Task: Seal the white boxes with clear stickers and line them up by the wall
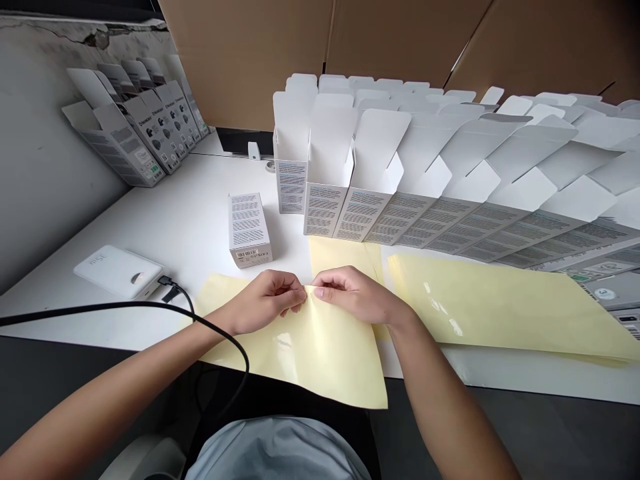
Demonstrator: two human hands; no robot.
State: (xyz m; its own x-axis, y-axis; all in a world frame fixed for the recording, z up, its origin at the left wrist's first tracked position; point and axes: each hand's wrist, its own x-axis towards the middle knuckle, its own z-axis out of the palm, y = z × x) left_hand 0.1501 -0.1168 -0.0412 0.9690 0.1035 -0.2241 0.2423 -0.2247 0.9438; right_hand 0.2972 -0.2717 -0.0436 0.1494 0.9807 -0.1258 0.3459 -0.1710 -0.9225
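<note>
A glossy pale-yellow sheet (pixel 300 353) lies over the table's front edge, its lower part hanging towards my lap. My left hand (pixel 273 300) pinches its top edge near the middle. Right beside it, my right hand (pixel 345 293) pinches the same edge, thumb on top, and the sheet bulges slightly between the two. Fingertips of both hands are partly hidden. Just behind my left hand stands a closed white box (pixel 249 223) with printed text and a barcode.
Open white boxes (pixel 367 203) stand in rows behind my hands and to the right; more boxes (pixel 150 130) stand at the back left. Yellow sheets (pixel 500 307) lie stacked at right. A white power bank (pixel 120 270) with a black cable (pixel 125 305) is at left.
</note>
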